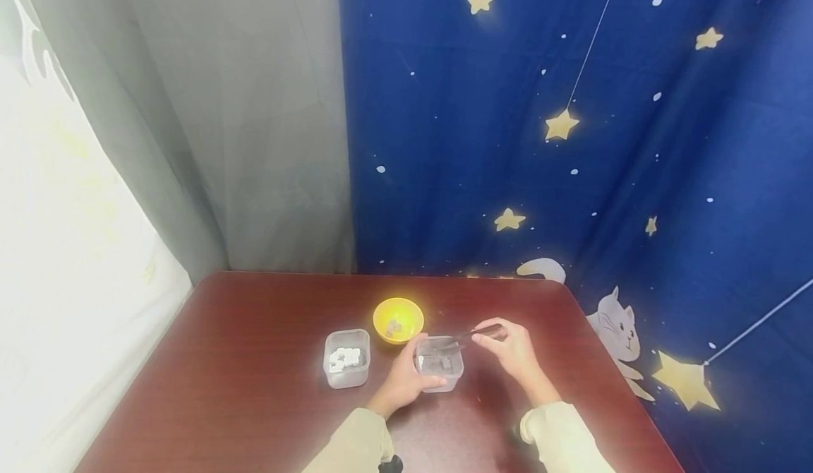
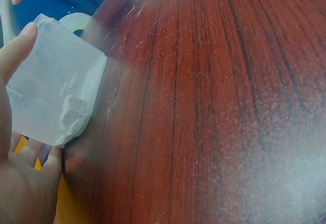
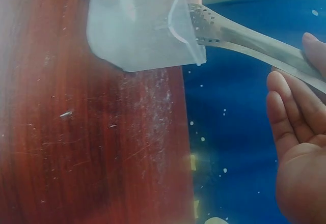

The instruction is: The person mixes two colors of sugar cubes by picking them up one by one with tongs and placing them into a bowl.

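My left hand (image 1: 401, 382) grips the side of a clear plastic container (image 1: 441, 384), thumb on the near wall and fingers round the far side. A few pale pieces lie inside the container. In the left wrist view the container (image 2: 61, 71) leans, with whitish contents (image 2: 74, 113) showing through a lower corner. My right hand (image 1: 516, 351) holds metal tongs (image 1: 488, 330), whose tips reach over the container's rim. The right wrist view shows the perforated ends of the tongs (image 3: 206, 26) right at the opening; whether they pinch a piece I cannot tell.
Behind my left hand stands a yellow bowl (image 1: 381, 318) with a few small pale pieces. Left of it is a second clear container (image 1: 346, 380) holding several white cubes (image 1: 346, 358). The red-brown table (image 1: 254, 388) ends at a grey and blue curtain (image 1: 444, 141).
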`<move>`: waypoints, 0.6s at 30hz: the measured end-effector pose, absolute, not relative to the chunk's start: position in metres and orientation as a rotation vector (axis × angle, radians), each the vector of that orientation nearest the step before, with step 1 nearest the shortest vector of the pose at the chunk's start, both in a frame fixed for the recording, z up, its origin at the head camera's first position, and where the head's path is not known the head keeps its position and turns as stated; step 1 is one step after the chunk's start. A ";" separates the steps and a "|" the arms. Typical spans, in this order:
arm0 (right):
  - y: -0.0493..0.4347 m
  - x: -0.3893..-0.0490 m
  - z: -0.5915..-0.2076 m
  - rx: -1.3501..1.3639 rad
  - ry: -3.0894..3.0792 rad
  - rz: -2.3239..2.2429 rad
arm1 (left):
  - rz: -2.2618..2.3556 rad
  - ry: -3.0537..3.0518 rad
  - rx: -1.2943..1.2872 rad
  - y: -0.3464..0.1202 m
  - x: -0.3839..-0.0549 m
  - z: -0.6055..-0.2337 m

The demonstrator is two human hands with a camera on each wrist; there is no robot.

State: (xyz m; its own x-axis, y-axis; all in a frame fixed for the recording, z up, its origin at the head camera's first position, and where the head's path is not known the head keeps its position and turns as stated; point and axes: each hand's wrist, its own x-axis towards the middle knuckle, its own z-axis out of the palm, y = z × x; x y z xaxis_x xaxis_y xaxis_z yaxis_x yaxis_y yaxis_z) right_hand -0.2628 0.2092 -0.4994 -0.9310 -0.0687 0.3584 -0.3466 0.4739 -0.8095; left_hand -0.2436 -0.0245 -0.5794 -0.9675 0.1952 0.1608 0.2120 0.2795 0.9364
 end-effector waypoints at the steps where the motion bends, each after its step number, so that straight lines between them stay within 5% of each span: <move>1: 0.209 -0.263 -0.498 0.350 -2.442 1.444 | -1.835 -2.499 -0.399 -0.025 -0.243 -0.579; 18: 0.203 -0.266 -0.465 0.310 -2.329 1.582 | -1.824 -2.495 -0.384 -0.026 -0.246 -0.580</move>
